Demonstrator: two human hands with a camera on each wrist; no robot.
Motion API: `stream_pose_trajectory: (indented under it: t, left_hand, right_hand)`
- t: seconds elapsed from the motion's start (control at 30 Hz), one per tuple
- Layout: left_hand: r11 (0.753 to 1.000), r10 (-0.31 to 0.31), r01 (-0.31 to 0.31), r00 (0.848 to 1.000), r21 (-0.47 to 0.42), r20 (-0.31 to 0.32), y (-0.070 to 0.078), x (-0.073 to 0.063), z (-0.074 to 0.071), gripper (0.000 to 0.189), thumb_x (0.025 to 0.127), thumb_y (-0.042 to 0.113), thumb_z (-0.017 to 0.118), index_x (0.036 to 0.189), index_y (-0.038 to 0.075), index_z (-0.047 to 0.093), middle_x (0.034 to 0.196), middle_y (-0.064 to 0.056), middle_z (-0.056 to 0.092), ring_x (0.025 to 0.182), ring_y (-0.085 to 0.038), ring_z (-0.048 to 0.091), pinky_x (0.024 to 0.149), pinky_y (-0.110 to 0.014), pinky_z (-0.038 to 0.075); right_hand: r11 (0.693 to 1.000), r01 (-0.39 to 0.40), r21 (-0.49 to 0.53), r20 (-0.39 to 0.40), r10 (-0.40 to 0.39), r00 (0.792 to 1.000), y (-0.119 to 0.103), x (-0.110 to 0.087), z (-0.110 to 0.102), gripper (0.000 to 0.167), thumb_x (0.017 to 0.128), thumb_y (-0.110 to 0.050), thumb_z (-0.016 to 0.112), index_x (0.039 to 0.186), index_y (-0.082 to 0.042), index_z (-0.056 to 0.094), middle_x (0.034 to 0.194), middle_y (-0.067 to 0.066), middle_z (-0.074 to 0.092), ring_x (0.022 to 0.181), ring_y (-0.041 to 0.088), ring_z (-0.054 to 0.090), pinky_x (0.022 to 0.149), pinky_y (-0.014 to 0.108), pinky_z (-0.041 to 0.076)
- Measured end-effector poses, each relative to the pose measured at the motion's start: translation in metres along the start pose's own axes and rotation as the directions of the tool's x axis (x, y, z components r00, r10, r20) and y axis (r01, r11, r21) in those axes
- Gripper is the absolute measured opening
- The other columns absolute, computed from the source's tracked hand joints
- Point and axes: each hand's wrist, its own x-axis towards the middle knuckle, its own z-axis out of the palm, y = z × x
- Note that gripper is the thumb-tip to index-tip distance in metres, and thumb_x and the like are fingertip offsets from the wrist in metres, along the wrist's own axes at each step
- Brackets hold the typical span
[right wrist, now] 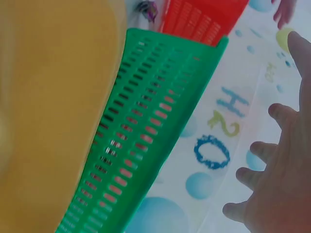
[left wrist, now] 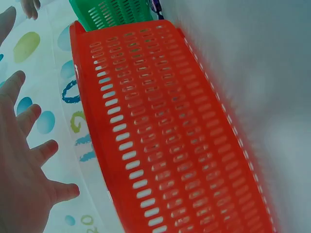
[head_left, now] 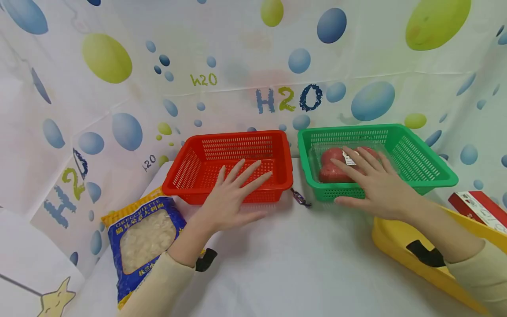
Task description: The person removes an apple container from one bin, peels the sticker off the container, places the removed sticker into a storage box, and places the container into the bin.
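My left hand (head_left: 229, 193), fingers spread and holding nothing, overlaps the front of the red plastic basket (head_left: 237, 147) in the head view. The left wrist view shows that hand (left wrist: 24, 155) beside the basket's slotted side (left wrist: 160, 121). My right hand (head_left: 382, 187) is likewise spread and holds nothing, over the front of the green basket (head_left: 420, 163). In that basket lies a clear-wrapped tray of round red items (head_left: 334, 173) with a white label, partly hidden by the fingers. The red basket shows nothing inside.
A blue and yellow bag of orecchiette pasta (head_left: 146, 240) lies at the left, partly behind my left forearm. Between the baskets is a small purple-wrapped candy (head_left: 300, 198). Under my right forearm stands a yellow container (head_left: 390, 240), with a red and white box (head_left: 479, 209) beyond it.
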Motion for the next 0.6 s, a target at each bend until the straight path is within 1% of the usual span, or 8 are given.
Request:
stream_pose_trajectory:
  t: [0.07,0.17,0.23,0.4,0.5,0.6]
  left_hand:
    - [1.0,-0.005,0.005,1.0,-0.02,-0.003,0.001,0.005,0.003,0.086,0.088,0.07,0.057,0.161,0.039,0.023,0.169,0.006,0.009,0.153,-0.031,0.005,0.115,-0.07,0.009]
    - [1.0,-0.005,0.004,1.0,-0.027,-0.014,0.002,0.012,0.007,0.084,0.089,0.069,0.056,0.161,0.039,0.024,0.169,0.007,0.011,0.153,-0.03,0.007,0.115,-0.069,0.01]
    - [0.999,0.0,-0.001,1.0,-0.036,-0.027,0.004,0.017,0.009,0.083,0.089,0.066,0.059,0.161,0.038,0.026,0.168,0.005,0.013,0.153,-0.03,0.009,0.115,-0.069,0.012]
    - [0.998,0.009,-0.011,0.999,-0.062,-0.032,0.009,0.032,0.013,0.082,0.089,0.062,0.063,0.16,0.037,0.03,0.167,0.005,0.017,0.153,-0.026,0.01,0.117,-0.064,0.014]
    - [0.997,0.017,-0.019,0.999,-0.077,-0.029,0.012,0.04,0.016,0.081,0.09,0.063,0.062,0.16,0.037,0.029,0.167,0.006,0.017,0.152,-0.026,0.011,0.119,-0.061,0.013]
    - [0.995,0.026,-0.029,0.999,-0.097,-0.031,0.015,0.048,0.019,0.082,0.09,0.062,0.062,0.16,0.037,0.029,0.167,0.006,0.018,0.152,-0.027,0.013,0.119,-0.06,0.014]
  right_hand:
    - [1.0,-0.014,0.016,0.004,0.013,1.0,0.005,-0.001,-0.003,0.09,0.09,-0.058,0.067,0.162,-0.021,0.027,0.168,0.014,0.009,0.151,0.042,0.004,0.116,0.063,-0.011]
    - [0.999,-0.034,0.042,0.007,0.034,0.999,0.012,-0.002,-0.006,0.089,0.091,-0.055,0.068,0.162,-0.021,0.025,0.167,0.015,0.008,0.15,0.043,0.004,0.115,0.065,-0.009]
    - [0.997,-0.048,0.057,0.006,0.048,0.999,0.018,-0.003,-0.008,0.088,0.092,-0.053,0.068,0.162,-0.021,0.025,0.167,0.016,0.008,0.15,0.044,0.005,0.115,0.066,-0.009]
    - [0.994,-0.091,0.061,-0.003,0.092,0.996,0.031,-0.004,-0.013,0.087,0.093,-0.054,0.066,0.162,-0.022,0.024,0.167,0.017,0.009,0.149,0.045,0.009,0.116,0.066,-0.006]
    - [0.991,-0.12,0.063,0.012,0.12,0.993,0.04,-0.004,-0.016,0.089,0.093,-0.055,0.065,0.163,-0.021,0.021,0.167,0.019,0.008,0.148,0.047,0.009,0.116,0.067,-0.004]
    - [0.985,-0.148,0.088,0.03,0.146,0.989,0.048,-0.001,-0.019,0.089,0.094,-0.053,0.065,0.163,-0.018,0.02,0.166,0.021,0.009,0.147,0.049,0.009,0.115,0.069,0.0]
